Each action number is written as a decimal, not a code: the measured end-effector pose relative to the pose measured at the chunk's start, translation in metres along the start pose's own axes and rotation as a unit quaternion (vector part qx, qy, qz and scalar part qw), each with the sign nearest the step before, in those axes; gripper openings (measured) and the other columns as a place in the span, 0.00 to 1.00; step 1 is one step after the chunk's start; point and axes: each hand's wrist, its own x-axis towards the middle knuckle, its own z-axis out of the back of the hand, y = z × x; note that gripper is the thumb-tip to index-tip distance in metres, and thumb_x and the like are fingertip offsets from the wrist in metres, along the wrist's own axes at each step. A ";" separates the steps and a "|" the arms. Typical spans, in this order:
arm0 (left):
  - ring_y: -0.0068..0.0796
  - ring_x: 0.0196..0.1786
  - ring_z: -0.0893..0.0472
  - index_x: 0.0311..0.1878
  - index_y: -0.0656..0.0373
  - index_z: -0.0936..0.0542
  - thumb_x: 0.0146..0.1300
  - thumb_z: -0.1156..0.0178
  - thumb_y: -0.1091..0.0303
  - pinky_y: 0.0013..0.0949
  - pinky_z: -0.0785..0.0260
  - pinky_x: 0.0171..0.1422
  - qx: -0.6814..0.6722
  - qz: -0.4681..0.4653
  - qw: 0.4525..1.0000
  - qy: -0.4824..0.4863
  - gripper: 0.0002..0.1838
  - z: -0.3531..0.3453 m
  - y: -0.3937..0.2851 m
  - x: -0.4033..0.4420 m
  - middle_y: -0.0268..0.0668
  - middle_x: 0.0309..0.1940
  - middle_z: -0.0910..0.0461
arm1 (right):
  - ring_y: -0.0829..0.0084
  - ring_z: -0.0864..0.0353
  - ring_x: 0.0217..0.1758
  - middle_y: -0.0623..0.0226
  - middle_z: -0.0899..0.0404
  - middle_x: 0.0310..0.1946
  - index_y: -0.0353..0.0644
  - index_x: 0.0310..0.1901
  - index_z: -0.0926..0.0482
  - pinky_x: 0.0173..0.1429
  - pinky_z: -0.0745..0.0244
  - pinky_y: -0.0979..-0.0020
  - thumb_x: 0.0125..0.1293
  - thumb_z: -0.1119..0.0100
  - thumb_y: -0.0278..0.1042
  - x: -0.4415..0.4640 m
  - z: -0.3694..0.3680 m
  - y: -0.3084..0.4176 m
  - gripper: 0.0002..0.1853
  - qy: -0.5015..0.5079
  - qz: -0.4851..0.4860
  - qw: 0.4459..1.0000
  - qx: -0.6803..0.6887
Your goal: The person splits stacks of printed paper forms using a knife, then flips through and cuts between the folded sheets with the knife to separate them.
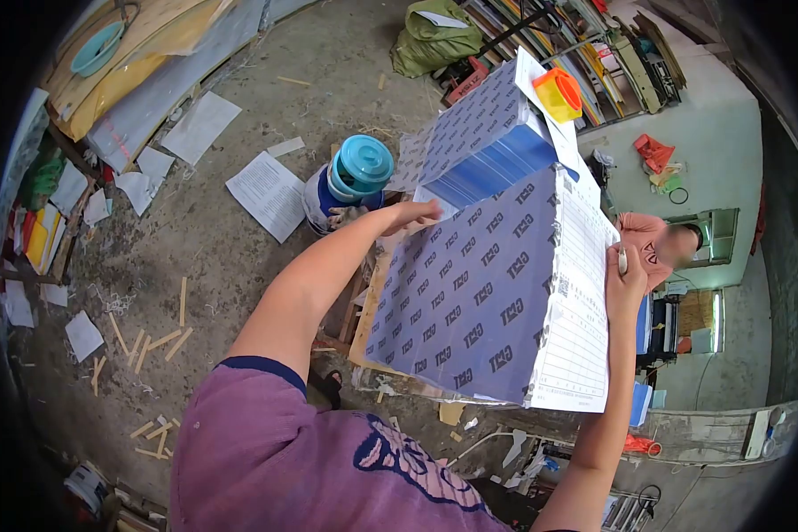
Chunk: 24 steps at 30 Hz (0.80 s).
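Note:
A wide grey-blue sheet printed with repeated dark logos (470, 293) lies in front of me. Behind it stands a tall stack of blue-edged sheets (492, 164) with the same print on top. My left hand (415, 215) reaches to the near left corner of the stack, its fingers partly spread at the edge. My right hand (627, 273) is closed around a small whitish object, too small to name, beside a printed form (579, 328) at the right edge of the sheet. An orange and yellow container (559, 94) sits at the stack's far end.
Left of the stack are a turquoise lidded bucket (363, 166) and a paper (267, 196) on the floor. Wood strips (183, 301) and scraps lie around. A person in a pink top (645, 239) is at the right. A green sack (434, 40) lies at the back.

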 end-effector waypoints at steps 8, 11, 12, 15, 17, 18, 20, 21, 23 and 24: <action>0.18 0.40 0.33 0.40 0.52 0.21 0.62 0.44 0.59 0.26 0.47 0.51 0.017 -0.041 0.987 0.157 0.09 0.012 0.018 0.017 0.25 0.36 0.26 | 0.74 0.36 0.20 0.63 0.26 0.20 0.36 0.36 0.26 0.28 0.36 0.73 0.63 0.47 0.30 -0.002 -0.008 0.001 0.06 0.020 -0.009 1.000 0.001; 0.18 0.39 0.33 0.39 0.52 0.21 0.62 0.45 0.60 0.25 0.47 0.50 0.017 -0.040 0.988 0.150 0.08 0.012 0.015 0.011 0.26 0.35 0.26 | 0.75 0.36 0.20 0.64 0.26 0.20 0.35 0.35 0.26 0.28 0.37 0.74 0.63 0.47 0.30 -0.001 -0.011 0.000 0.06 0.020 -0.016 1.000 0.007; 0.18 0.38 0.33 0.38 0.52 0.21 0.62 0.44 0.61 0.25 0.47 0.49 -0.002 -0.037 0.989 0.146 0.08 0.012 0.014 0.010 0.26 0.34 0.26 | 0.75 0.36 0.20 0.64 0.26 0.20 0.35 0.36 0.25 0.28 0.37 0.74 0.63 0.46 0.30 -0.001 -0.012 0.000 0.06 0.024 -0.020 0.999 0.004; 0.18 0.36 0.33 0.36 0.53 0.21 0.61 0.43 0.63 0.24 0.46 0.48 -0.059 -0.029 0.989 0.136 0.06 0.012 0.012 0.011 0.26 0.32 0.26 | 0.75 0.36 0.21 0.65 0.26 0.20 0.36 0.36 0.25 0.29 0.36 0.75 0.63 0.46 0.30 0.000 -0.014 0.000 0.06 0.035 -0.032 0.999 -0.008; 0.19 0.36 0.33 0.35 0.54 0.21 0.60 0.42 0.63 0.24 0.46 0.47 -0.038 -0.028 0.991 0.129 0.06 0.010 0.009 0.018 0.26 0.31 0.26 | 0.75 0.36 0.21 0.65 0.26 0.21 0.36 0.36 0.25 0.29 0.36 0.75 0.63 0.46 0.30 0.000 -0.014 0.000 0.06 0.036 -0.036 0.999 -0.003; 0.19 0.35 0.32 0.33 0.54 0.21 0.59 0.42 0.63 0.24 0.45 0.46 -0.017 -0.030 0.992 0.121 0.07 0.009 0.006 0.023 0.27 0.30 0.26 | 0.75 0.35 0.21 0.65 0.26 0.21 0.36 0.36 0.25 0.30 0.36 0.75 0.63 0.46 0.30 0.000 -0.014 0.000 0.06 0.035 -0.038 0.999 0.001; 0.21 0.34 0.31 0.30 0.55 0.21 0.58 0.40 0.62 0.24 0.43 0.44 0.026 -0.033 0.993 0.107 0.07 0.005 0.004 0.027 0.28 0.28 0.26 | 0.75 0.35 0.22 0.65 0.26 0.21 0.36 0.37 0.25 0.30 0.36 0.75 0.64 0.46 0.30 -0.001 -0.012 0.002 0.06 0.032 -0.044 0.998 0.011; 0.21 0.34 0.31 0.30 0.55 0.21 0.58 0.40 0.62 0.24 0.43 0.44 0.026 -0.033 0.993 0.107 0.07 0.004 0.003 0.028 0.28 0.28 0.26 | 0.75 0.35 0.22 0.65 0.26 0.21 0.36 0.37 0.25 0.30 0.36 0.75 0.64 0.46 0.30 0.000 -0.010 0.002 0.06 0.032 -0.044 0.998 0.011; 0.22 0.32 0.31 0.27 0.57 0.21 0.56 0.39 0.62 0.25 0.41 0.42 0.071 -0.037 0.995 0.051 0.09 0.003 0.006 0.031 0.29 0.25 0.26 | 0.75 0.34 0.23 0.65 0.25 0.22 0.36 0.37 0.25 0.31 0.35 0.75 0.64 0.46 0.30 0.002 -0.008 0.002 0.06 0.025 -0.038 0.999 0.007; 0.23 0.30 0.31 0.26 0.58 0.20 0.56 0.39 0.62 0.26 0.40 0.40 0.094 -0.039 0.995 0.023 0.10 0.003 0.007 0.032 0.30 0.24 0.26 | 0.75 0.34 0.23 0.65 0.25 0.22 0.36 0.38 0.25 0.32 0.35 0.75 0.64 0.46 0.30 0.003 -0.007 0.002 0.06 0.022 -0.035 0.999 0.005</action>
